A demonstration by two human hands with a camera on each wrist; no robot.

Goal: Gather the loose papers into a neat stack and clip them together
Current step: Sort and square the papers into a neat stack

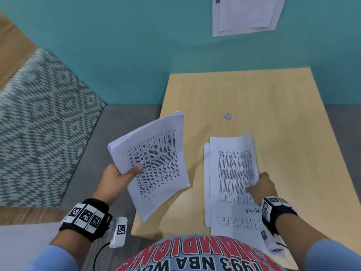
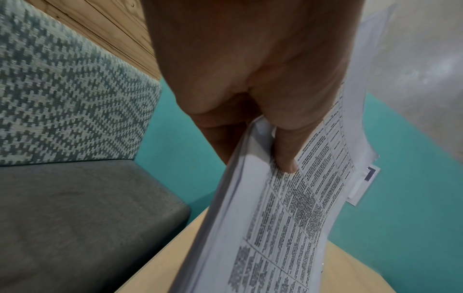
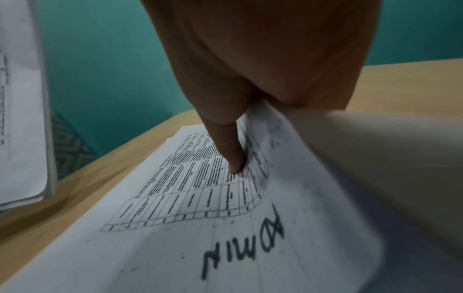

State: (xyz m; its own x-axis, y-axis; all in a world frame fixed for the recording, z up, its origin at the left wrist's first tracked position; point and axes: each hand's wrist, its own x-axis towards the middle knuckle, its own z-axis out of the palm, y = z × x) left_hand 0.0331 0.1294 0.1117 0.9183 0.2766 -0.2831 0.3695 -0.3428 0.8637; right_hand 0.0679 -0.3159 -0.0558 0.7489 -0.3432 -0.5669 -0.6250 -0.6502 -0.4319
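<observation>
My left hand [image 1: 125,176] grips a thick sheaf of printed papers [image 1: 154,161] by its near left edge, thumb on top, holding it tilted above the table's left side; the sheaf [image 2: 275,228] and the thumb [image 2: 288,156] fill the left wrist view. A second pile of printed sheets [image 1: 230,182] lies on the table at the near right. My right hand [image 1: 262,185] pinches the right edge of its top sheets, thumb [image 3: 234,158] on the print and the edge [image 3: 325,158] curled up. A small blue binder clip [image 1: 228,116] lies further back on the table.
The light wooden table [image 1: 283,114] stands against a teal wall [image 1: 136,45] with papers pinned to it [image 1: 246,14]. To the left is a bench with a grey seat [image 1: 121,122] and a patterned backrest [image 1: 43,122].
</observation>
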